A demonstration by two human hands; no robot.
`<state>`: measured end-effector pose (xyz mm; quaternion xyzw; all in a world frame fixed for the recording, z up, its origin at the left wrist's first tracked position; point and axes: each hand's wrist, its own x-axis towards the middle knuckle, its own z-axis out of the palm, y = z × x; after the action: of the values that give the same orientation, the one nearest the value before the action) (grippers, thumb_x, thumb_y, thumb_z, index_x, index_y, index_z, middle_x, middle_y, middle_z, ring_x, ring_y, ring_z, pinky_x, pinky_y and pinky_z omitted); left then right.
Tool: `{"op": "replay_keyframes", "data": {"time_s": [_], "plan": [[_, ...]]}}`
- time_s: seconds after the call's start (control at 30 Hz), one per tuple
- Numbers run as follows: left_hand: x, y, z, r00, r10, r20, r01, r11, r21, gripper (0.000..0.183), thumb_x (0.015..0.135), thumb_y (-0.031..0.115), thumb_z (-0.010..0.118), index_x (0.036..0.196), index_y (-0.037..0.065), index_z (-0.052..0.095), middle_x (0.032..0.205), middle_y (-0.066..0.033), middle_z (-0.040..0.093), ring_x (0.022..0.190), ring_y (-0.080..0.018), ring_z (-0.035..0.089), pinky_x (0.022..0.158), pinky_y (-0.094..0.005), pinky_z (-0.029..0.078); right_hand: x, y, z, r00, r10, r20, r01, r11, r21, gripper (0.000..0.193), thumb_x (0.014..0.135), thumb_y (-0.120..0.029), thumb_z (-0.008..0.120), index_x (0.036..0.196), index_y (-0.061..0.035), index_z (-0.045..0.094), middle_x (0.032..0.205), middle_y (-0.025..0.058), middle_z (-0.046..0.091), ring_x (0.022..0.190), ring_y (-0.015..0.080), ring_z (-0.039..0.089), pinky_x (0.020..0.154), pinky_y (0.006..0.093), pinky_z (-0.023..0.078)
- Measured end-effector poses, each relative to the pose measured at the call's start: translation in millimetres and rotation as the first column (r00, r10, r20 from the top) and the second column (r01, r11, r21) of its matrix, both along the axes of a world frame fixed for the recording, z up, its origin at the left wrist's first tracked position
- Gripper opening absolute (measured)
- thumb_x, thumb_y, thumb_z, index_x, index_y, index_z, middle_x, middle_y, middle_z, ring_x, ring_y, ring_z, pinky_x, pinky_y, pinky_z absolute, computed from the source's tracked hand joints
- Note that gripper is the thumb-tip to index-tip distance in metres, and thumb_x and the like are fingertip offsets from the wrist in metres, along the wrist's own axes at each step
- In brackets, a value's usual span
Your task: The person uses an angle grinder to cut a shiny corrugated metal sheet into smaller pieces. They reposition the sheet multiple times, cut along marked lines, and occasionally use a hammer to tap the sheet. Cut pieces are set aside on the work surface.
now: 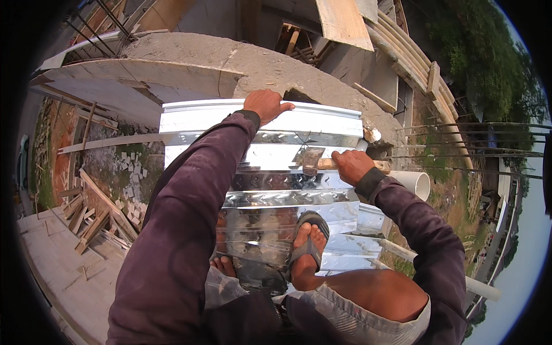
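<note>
A shiny ribbed metal decking sheet [190, 118] lies across in front of me, its far edge against a rough concrete beam [190, 49]. My left hand [265, 107] is closed over that far edge, its thumb stretched to the right along the top. In my right hand [352, 167] is a hammer [312, 161], gripped by its wooden handle. The hammer's blocky, worn metal head is over the sheet's middle ribs; whether it touches them I cannot tell. One sandalled foot [307, 241] stands on the metal nearer me, with bare toes of the other beside it.
Right of the sheet, a white plastic pipe [415, 184] and thin reinforcing bars [489, 141] stick out. Far below on the left lie loose timber [86, 221] and rubble [132, 172]. Bamboo poles [402, 49] and a plywood board [344, 23] are at the far right.
</note>
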<state>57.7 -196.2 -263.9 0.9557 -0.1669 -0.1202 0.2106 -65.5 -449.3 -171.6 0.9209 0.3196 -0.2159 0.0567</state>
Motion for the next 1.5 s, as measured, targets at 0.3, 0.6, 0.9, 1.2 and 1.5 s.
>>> {"op": "replay_keyframes", "data": {"time_s": [0.3, 0.6, 0.9, 1.2, 1.5], "plan": [[0.9, -4.4, -1.7, 0.999, -0.006, -0.043, 0.006, 1.000, 0.002, 0.062, 0.099, 0.057, 0.055, 0.083, 0.000, 0.075, 0.075, -0.0192, 0.070, 0.078, -0.0375, 0.069, 0.076, -0.0498, 0.052, -12.6, -11.6, -14.6, 0.997, -0.082, -0.006, 0.082, 0.996, 0.039, 0.008, 0.091, -0.011, 0.057, 0.096, -0.0056, 0.060, 0.080, 0.0163, 0.070, 0.075, 0.0341, 0.072, 0.064, 0.0478, 0.056], [11.2, -2.8, 1.7, 0.985, -0.042, -0.170, 0.041, 0.999, -0.010, 0.064, 0.099, 0.058, 0.053, 0.082, 0.001, 0.075, 0.076, -0.0189, 0.070, 0.078, -0.0366, 0.070, 0.077, -0.0514, 0.051, -25.5, -19.0, -28.5, 0.999, 0.010, 0.037, -0.013, 0.996, 0.089, 0.009, 0.091, -0.013, 0.058, 0.096, -0.0063, 0.060, 0.077, 0.0150, 0.068, 0.072, 0.0333, 0.071, 0.060, 0.0453, 0.056], [8.9, -5.2, -1.0, 0.998, -0.026, -0.056, 0.028, 0.999, 0.035, 0.064, 0.099, 0.060, 0.054, 0.083, 0.001, 0.075, 0.074, -0.0185, 0.070, 0.077, -0.0366, 0.070, 0.075, -0.0496, 0.052, -62.4, 1.0, -38.9, 0.918, -0.282, -0.277, 0.356, 0.895, 0.269, 0.027, 0.094, -0.025, 0.066, 0.104, 0.0000, 0.059, 0.075, 0.0245, 0.066, 0.074, 0.0430, 0.068, 0.064, 0.0533, 0.052], [6.6, -2.3, -2.7, 0.999, -0.021, 0.037, 0.021, 1.000, -0.014, 0.064, 0.099, 0.059, 0.054, 0.082, 0.000, 0.074, 0.069, -0.0170, 0.068, 0.074, -0.0350, 0.069, 0.073, -0.0484, 0.051, -44.8, -23.0, -37.3, 0.995, -0.012, 0.096, -0.042, 0.841, 0.539, 0.021, 0.089, -0.012, 0.066, 0.105, -0.0035, 0.055, 0.085, 0.0149, 0.065, 0.084, 0.0364, 0.068, 0.067, 0.0474, 0.054], [12.6, -0.1, -9.5, 0.999, -0.040, -0.009, 0.040, 0.999, 0.006, 0.065, 0.099, 0.061, 0.052, 0.085, 0.002, 0.075, 0.071, -0.0180, 0.069, 0.075, -0.0352, 0.070, 0.072, -0.0487, 0.052, -57.3, -2.0, -20.2, 0.990, 0.033, 0.138, -0.098, 0.860, 0.500, 0.017, 0.085, -0.008, 0.062, 0.100, -0.0060, 0.054, 0.077, 0.0107, 0.055, 0.071, 0.0315, 0.062, 0.061, 0.0454, 0.051]]}}
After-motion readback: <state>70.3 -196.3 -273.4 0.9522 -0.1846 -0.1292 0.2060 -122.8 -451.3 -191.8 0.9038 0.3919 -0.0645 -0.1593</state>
